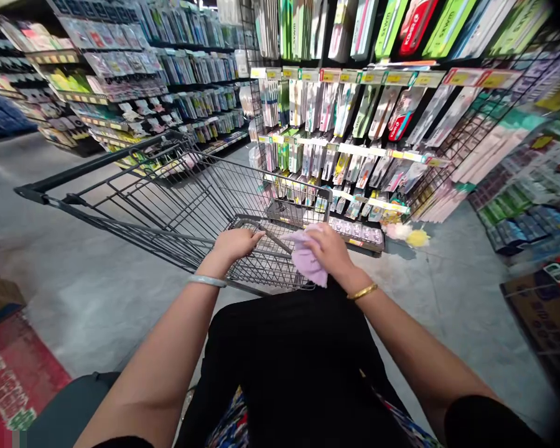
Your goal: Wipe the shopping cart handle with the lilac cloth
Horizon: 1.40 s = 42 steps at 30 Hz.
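A dark wire shopping cart [135, 186] stands in front of me in a store aisle. My left hand [236, 244] is closed over the cart's near handle bar; a pale bangle sits on that wrist. My right hand [329, 249] grips a lilac cloth [308, 264] and presses it against the same end of the cart; a gold bracelet is on that wrist. The cart's basket looks empty.
Shelves of packaged goods [354, 118] with yellow price tags fill the wall ahead and to the right. More racks [135, 74] line the left. A yellow and pink fluffy item [408, 235] lies on the grey floor. A cardboard box [541, 311] sits at right, a red mat [14, 373] at lower left.
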### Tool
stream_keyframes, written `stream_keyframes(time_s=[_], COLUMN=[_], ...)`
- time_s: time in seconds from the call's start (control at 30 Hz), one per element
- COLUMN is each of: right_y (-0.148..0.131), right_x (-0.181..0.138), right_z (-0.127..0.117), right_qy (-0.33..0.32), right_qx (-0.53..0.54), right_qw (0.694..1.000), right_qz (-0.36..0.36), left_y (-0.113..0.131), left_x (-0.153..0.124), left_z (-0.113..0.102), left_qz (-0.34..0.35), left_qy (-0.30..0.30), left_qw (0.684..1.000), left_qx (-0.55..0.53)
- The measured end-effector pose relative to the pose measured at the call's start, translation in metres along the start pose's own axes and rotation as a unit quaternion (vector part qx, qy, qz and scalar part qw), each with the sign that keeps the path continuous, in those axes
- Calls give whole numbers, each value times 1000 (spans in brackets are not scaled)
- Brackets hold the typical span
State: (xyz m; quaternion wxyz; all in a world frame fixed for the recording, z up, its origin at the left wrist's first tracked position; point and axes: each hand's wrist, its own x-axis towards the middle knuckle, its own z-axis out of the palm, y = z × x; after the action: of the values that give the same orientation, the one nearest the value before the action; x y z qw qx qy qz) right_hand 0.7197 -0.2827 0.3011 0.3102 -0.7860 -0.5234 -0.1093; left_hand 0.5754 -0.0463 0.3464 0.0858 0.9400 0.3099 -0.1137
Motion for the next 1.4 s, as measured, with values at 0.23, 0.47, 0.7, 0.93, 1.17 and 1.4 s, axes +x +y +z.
stream_keyframes(time_s=[0.23, 0.47, 0.7, 0.93, 1.17, 1.4], right_y=[0, -26, -21, -26, -26, -45], right_x=[-25, -24, -48, -34, -63, -56], right_z=[1, 15, 27, 25, 44, 40], right_qy=[-3, 70, 78, 148, 163, 167], right_qx=[42, 32, 86, 132, 175, 217], right_qw=[998, 997, 993, 972, 965, 946], right_qz=[-44, 31, -10, 126, 111, 171], left_y=[-17, 61, 96, 95, 80, 70], left_x=[-20, -49, -59, -63, -74, -80], left_z=[-2, 16, 38, 38, 44, 30], left_qz=[20, 90, 106, 116, 86, 86], left_qy=[26, 122, 73, 48, 56, 9], left_qw=[999, 987, 991, 989, 990, 996], left_qx=[36, -61, 23, 84, 99, 18])
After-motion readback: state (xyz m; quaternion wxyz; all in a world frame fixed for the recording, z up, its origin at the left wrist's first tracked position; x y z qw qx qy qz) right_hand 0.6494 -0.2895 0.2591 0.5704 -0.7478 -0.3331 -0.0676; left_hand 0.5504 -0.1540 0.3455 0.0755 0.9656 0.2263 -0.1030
